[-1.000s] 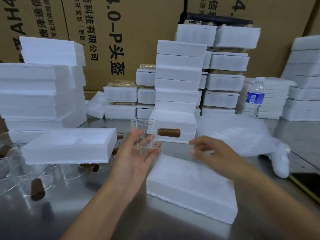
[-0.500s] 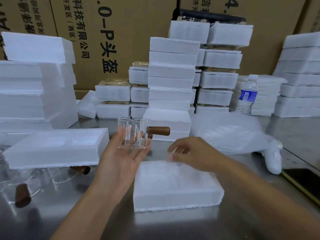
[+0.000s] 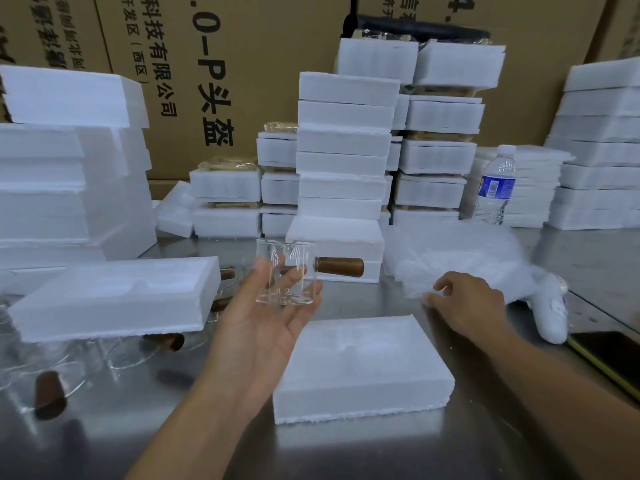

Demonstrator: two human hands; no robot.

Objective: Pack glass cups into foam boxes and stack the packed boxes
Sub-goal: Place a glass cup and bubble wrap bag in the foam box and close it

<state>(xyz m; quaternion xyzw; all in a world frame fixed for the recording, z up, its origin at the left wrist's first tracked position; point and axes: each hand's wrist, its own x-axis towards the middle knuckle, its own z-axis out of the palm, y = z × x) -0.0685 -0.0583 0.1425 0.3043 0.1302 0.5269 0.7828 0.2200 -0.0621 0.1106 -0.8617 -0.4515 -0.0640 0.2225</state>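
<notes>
Left hand (image 3: 258, 327) palm-up, thumb and fingers gripping clear glass cup with brown wooden handle (image 3: 289, 258). Right hand (image 3: 467, 306), fingers curled, at edge of crinkled translucent plastic heap (image 3: 450, 252); grip unclear.

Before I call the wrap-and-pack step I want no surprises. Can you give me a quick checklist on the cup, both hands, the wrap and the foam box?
1. Glass cup upright in the left hand: ok.
2. Wooden handle free of the fingers, pointing right: ok.
3. Right hand at the near edge of the plastic wrap pile: ok.
4. A sheet actually pinched: cannot tell.
5. Foam box flat on the table below the hands, nothing on it: ok.
6. Box recess facing up: cannot tell, the foam is too washed out.
</notes>
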